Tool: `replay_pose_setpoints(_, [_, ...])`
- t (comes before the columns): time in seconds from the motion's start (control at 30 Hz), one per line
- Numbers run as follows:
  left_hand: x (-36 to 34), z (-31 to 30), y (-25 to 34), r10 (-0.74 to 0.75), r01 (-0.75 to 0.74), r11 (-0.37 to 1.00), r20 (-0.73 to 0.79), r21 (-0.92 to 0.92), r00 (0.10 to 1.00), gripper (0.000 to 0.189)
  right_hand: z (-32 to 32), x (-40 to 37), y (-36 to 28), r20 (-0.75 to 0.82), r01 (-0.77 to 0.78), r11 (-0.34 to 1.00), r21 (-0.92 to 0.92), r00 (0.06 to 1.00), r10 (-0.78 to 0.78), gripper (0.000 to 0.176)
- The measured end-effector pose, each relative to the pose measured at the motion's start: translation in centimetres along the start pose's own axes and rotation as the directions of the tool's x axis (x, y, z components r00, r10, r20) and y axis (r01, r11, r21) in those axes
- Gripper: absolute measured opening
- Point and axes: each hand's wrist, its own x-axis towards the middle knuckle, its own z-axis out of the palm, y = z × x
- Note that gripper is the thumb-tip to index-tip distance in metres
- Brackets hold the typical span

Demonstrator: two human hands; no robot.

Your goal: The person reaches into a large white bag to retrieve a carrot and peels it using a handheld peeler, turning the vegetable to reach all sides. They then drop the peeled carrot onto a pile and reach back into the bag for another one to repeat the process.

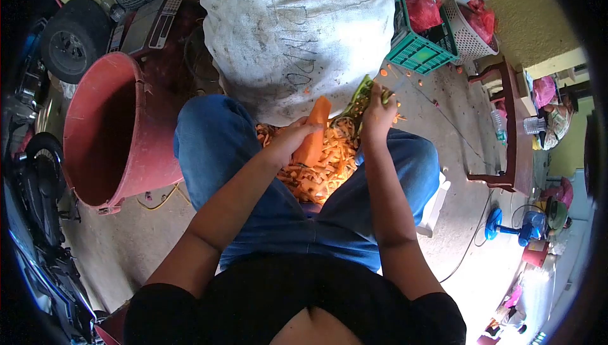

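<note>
My left hand is closed around a thick peeled carrot, its narrower end pointing up toward the sack. To its right, my right hand grips a green hand tool flecked with orange bits; its exact kind is hard to make out. The tool and the carrot are apart. Between my knees, under both hands, lies a heap of orange carrot peelings. A large, stained white sack with writing on it stands directly beyond the heap.
On the left is a big red tub, with a tyre and a scale behind it. A green crate and white basket stand back right. A wooden table and blue fan are farther right.
</note>
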Motion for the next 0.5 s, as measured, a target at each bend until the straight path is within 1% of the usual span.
replay_pose_setpoints(0.03, [0.0, 0.0, 0.0, 0.0, 0.0, 1.0, -0.001, -0.001, 1.0, 0.042, 0.1, -0.3, 0.0, 0.001, 0.0, 1.0, -0.001, 1.0, 0.0, 0.029])
replay_pose_setpoints(0.1, [-0.4, -0.1, 0.3, -0.072, 0.065, 0.978, -0.032, -0.198, 0.997, 0.039, 0.6, -0.9, -0.3, 0.046, -0.068, 0.998, -0.009, 0.997, 0.069, 0.028])
replay_pose_setpoints(0.13, [-0.6, -0.1, 0.5, -0.071, 0.063, 0.978, -0.034, -0.198, 0.997, 0.039, 0.8, -1.4, -1.2, 0.024, -0.045, 0.999, -0.011, 0.999, 0.045, 0.027])
replay_pose_setpoints(0.17, [-0.7, 0.0, 0.8, -0.099, 0.088, 0.958, -0.027, -0.273, 0.995, 0.038, 1.0, -1.7, -1.2, 0.024, -0.044, 0.999, -0.009, 0.999, 0.044, 0.027])
replay_pose_setpoints(0.2, [-0.7, 0.0, 1.0, -0.127, 0.114, 0.932, -0.016, -0.344, 0.992, 0.036, 1.1, -1.9, -1.1, 0.055, -0.083, 0.996, 0.024, 0.995, 0.081, 0.027])
replay_pose_setpoints(0.23, [-0.5, 0.0, 0.9, -0.127, 0.114, 0.933, -0.015, -0.342, 0.992, 0.036, 1.2, -2.2, -1.2, 0.086, -0.124, 0.991, 0.056, 0.989, 0.119, 0.026])
replay_pose_setpoints(0.3, [0.1, -0.3, 0.3, 0.008, 0.034, 0.902, 0.095, -0.431, 0.995, 0.037, 1.6, -3.1, -1.4, 0.113, -0.126, 0.991, 0.048, 0.986, 0.12, 0.026])
replay_pose_setpoints(0.33, [0.7, -0.6, -0.1, 0.008, 0.034, 0.902, 0.095, -0.43, 0.995, 0.037, 1.8, -3.6, -1.3, 0.137, -0.063, 0.997, 0.045, 0.989, 0.057, 0.026])
replay_pose_setpoints(0.37, [1.3, -1.0, -0.6, 0.056, -0.009, 0.901, 0.094, -0.434, 0.994, 0.037, 1.8, -3.9, -1.3, 0.163, 0.0, 0.999, 0.043, 0.987, -0.007, 0.025])
replay_pose_setpoints(0.4, [1.3, -1.1, -0.5, 0.103, -0.053, 0.897, 0.092, -0.438, 0.99, 0.038, 1.8, -4.0, -1.5, 0.182, -0.017, 0.998, 0.064, 0.983, 0.005, 0.024])
replay_pose_setpoints(0.43, [1.1, -1.2, -0.4, 0.104, -0.055, 0.897, 0.09, -0.439, 0.99, 0.038, 1.8, -3.8, -1.8, 0.183, -0.017, 0.998, 0.065, 0.983, 0.004, 0.024])
replay_pose_setpoints(0.47, [0.9, -1.2, -0.3, 0.022, 0.0, 0.913, 0.049, -0.408, 0.999, 0.038, 1.5, -3.4, -2.2, 0.182, -0.17, 0.971, 0.165, 0.973, 0.139, 0.023])
replay_pose_setpoints(0.5, [0.1, -0.9, 0.2, -0.06, 0.057, 0.923, 0.005, -0.38, 0.998, 0.039, 1.2, -2.8, -2.7, 0.193, -0.316, 0.912, 0.261, 0.943, 0.271, 0.022])
